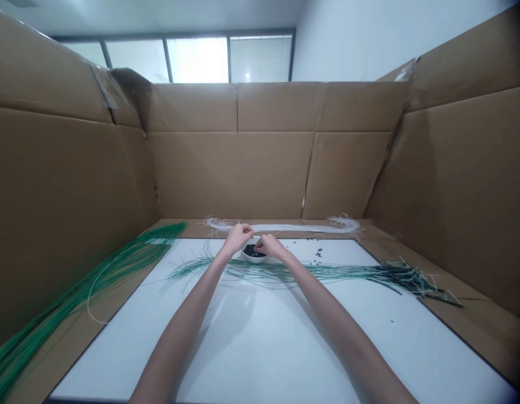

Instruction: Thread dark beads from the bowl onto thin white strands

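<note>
A small white bowl (254, 260) full of tiny black bead-like pieces (250, 249) stands near the far side of the white board. My left hand (239, 237) is above the bowl's left edge, its fingertips pinched together; what they hold is too thin to make out. At the bowl's right, my right hand (270, 246) has its fingers closed and dipped down to the black pieces. Whether a piece sits between those fingers cannot be seen. Just on the near side of the bowl, a bundle of thin green strands (327, 272) lies across the board, under both forearms.
Long green strands (78, 292) lie along the left side. Behind the bowl runs a bundle of white strands (297, 228). Loose black bits (318, 255) are scattered right of the bowl. Black-covered strand ends (405, 279) overhang the white board (251, 348). Cardboard walls (230, 174) surround it.
</note>
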The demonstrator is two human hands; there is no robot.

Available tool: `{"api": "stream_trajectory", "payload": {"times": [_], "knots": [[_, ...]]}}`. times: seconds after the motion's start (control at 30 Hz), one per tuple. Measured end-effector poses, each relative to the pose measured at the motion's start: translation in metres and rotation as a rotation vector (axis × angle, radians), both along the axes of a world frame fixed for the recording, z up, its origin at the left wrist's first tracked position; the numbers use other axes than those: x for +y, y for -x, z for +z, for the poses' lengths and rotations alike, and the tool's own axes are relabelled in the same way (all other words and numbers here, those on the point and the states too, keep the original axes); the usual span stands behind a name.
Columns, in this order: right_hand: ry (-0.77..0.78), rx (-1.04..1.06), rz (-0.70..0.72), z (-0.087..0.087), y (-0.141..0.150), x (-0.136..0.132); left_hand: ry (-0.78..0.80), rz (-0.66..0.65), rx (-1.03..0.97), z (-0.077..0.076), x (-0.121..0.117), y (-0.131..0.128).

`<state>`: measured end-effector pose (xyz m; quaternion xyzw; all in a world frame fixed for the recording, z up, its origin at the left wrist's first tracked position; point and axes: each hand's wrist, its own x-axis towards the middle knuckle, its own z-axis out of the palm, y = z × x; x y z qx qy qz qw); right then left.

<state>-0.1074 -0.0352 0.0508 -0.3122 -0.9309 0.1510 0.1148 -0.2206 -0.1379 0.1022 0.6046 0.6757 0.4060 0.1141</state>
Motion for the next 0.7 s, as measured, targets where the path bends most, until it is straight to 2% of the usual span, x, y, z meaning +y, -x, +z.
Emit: {"api": "stream_trajectory", "payload": {"times": [0.17, 0.3, 0.4, 0.53, 0.7], "knots": [[0.141, 0.299, 0.032, 0.013, -0.021, 0.005, -0.060, -0.046, 0.035, 0.003, -0.007, -0.003], [0.198, 0.537, 0.036, 0.038, -0.038, 0.003, -0.119, -0.034, 0.052, 0.017, -0.017, -0.008], [0.240, 0.678, 0.095, 0.062, -0.051, -0.007, -0.215, -0.009, 0.054, 0.034, -0.030, -0.016], [0.370, 0.941, 0.270, 0.087, -0.063, -0.029, -0.379, 0.001, 0.055, 0.055, -0.052, -0.027], [0.407, 1.014, 0.335, 0.102, -0.070, -0.050, -0.435, -0.026, 0.098, 0.063, -0.065, -0.039]]}}
